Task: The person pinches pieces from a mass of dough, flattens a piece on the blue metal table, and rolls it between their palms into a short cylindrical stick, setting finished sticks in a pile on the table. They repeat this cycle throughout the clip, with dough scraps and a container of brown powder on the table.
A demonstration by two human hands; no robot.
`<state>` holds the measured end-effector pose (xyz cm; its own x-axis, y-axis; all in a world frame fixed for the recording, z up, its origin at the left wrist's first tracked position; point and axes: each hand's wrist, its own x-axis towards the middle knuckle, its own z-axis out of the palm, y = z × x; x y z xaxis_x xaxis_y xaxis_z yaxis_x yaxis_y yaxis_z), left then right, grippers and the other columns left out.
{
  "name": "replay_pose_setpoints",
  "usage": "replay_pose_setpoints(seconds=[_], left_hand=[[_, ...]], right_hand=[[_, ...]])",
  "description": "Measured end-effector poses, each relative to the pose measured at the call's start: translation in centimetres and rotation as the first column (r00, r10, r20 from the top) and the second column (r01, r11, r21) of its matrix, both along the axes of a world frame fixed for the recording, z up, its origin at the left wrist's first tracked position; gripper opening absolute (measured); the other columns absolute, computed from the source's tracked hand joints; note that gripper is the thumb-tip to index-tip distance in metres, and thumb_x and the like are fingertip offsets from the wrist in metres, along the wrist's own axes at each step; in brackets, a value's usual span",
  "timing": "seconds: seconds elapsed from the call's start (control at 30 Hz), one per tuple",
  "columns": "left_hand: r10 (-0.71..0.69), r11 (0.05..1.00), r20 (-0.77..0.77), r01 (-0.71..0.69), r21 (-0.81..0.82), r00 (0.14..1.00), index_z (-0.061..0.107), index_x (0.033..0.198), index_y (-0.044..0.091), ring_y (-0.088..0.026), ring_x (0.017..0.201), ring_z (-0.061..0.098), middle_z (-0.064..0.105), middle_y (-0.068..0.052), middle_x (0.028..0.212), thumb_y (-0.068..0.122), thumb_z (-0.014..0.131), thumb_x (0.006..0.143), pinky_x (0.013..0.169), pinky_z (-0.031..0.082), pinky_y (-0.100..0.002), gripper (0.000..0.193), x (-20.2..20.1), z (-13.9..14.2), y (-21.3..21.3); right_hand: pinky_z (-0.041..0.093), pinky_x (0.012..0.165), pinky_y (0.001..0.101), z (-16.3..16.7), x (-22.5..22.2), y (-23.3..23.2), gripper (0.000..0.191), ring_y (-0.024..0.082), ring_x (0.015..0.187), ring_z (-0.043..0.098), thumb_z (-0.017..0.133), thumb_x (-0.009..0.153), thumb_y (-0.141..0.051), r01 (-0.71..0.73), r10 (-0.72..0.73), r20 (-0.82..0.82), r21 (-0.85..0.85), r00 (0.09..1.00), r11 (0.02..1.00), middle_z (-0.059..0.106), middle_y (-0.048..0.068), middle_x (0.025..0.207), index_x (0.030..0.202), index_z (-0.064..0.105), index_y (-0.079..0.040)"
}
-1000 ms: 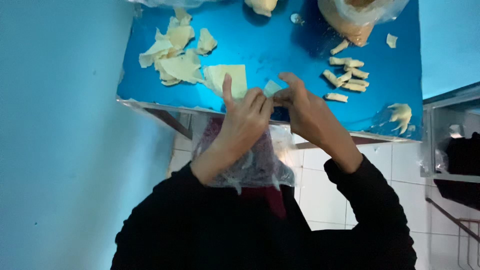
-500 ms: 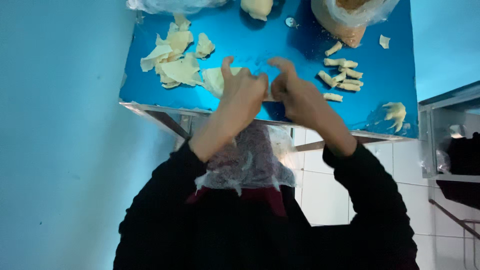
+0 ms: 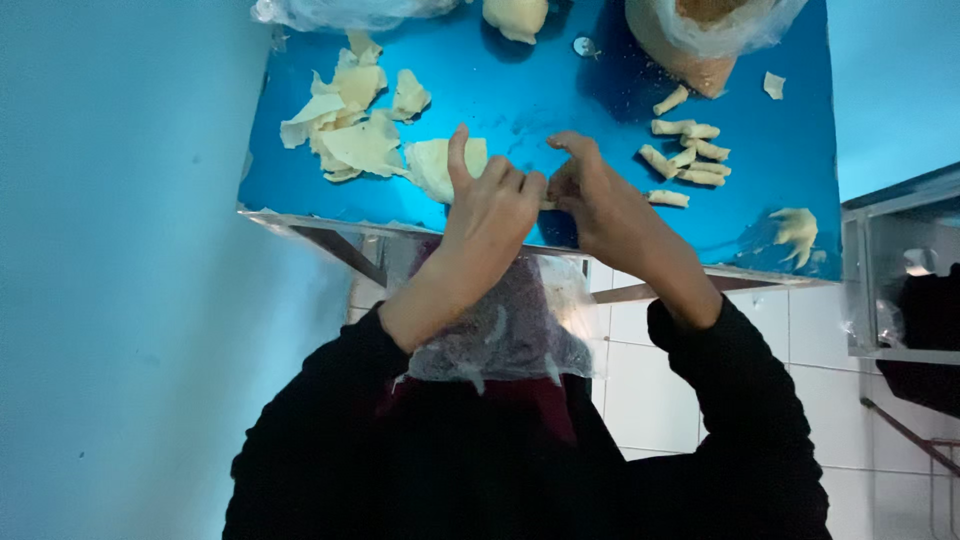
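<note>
My left hand (image 3: 492,205) and my right hand (image 3: 590,192) meet over the near edge of a blue table (image 3: 540,90). Between their fingertips they pinch a small piece of pale dough, mostly hidden by the fingers. A flat dough sheet (image 3: 435,163) lies just left of my left hand. Several small rolled dough pieces (image 3: 688,150) lie to the right of my right hand. A heap of torn dough sheets (image 3: 350,125) sits at the table's left.
A clear plastic bag of brown filling (image 3: 700,40) stands at the back right, a dough lump (image 3: 515,15) at the back middle. Another plastic bag (image 3: 340,12) lies back left. A plastic bag (image 3: 505,335) rests in my lap. A wall (image 3: 110,250) runs along the left.
Both hands have stayed together at the table's near edge, working the small dough piece; the fingers have shifted slightly around it.
</note>
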<state>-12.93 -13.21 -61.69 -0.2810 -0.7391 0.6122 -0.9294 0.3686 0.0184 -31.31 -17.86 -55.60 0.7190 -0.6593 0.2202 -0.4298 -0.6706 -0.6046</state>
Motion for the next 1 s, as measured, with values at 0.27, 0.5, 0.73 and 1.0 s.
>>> replay_pose_setpoints(seconds=[0.27,0.5,0.73,1.0], left_hand=[[0.105,0.994,0.218,-0.112,0.019,0.970,0.072,0.110,0.007,-0.025,0.126,0.054,0.063,-0.007,0.110,0.019,0.067,0.095,0.120,0.015,-0.074,0.020,-1.2,0.2,4.3],[0.222,0.953,0.253,-0.265,0.150,0.942,0.059,0.147,0.004,-0.032,0.155,0.027,0.048,-0.012,0.159,0.053,0.050,0.101,0.119,0.009,-0.073,0.067,-1.0,2.5,0.8],[0.384,0.923,-0.075,-0.382,0.043,0.920,0.059,0.147,0.006,-0.028,0.149,0.038,0.055,-0.006,0.149,0.030,0.065,0.105,0.115,0.011,-0.076,0.049,3.1,2.2,3.7],[0.327,0.939,-0.271,-0.344,-0.015,0.905,0.064,0.123,0.010,-0.027,0.130,0.054,0.062,-0.005,0.128,0.014,0.071,0.101,0.115,0.016,-0.070,0.024,4.5,0.4,5.3]], right_hand=[[0.056,0.091,0.0429,-3.3,-0.9,3.1,0.056,0.035,0.113,0.069,0.064,0.092,0.013,0.109,-0.172,-0.110,-0.432,0.979,0.895,0.068,0.019,0.120,0.142,0.045,-0.004],[0.021,0.117,0.0646,-1.6,1.2,1.1,0.079,0.045,0.147,0.036,0.066,0.074,0.010,0.033,-0.152,-0.303,-0.364,0.941,0.931,0.044,0.024,0.152,0.147,0.036,0.006],[0.034,0.106,0.0551,-1.8,1.6,-0.6,0.077,0.031,0.123,0.057,0.076,0.085,-0.005,0.148,-0.190,-0.083,-0.362,0.978,0.921,0.069,0.007,0.130,0.154,0.042,-0.006],[0.039,0.105,0.0510,-0.5,-0.4,-1.9,0.056,0.036,0.116,0.057,0.066,0.107,-0.006,0.376,-0.538,-0.055,-0.656,0.841,0.654,0.065,0.019,0.122,0.157,0.042,-0.001]])
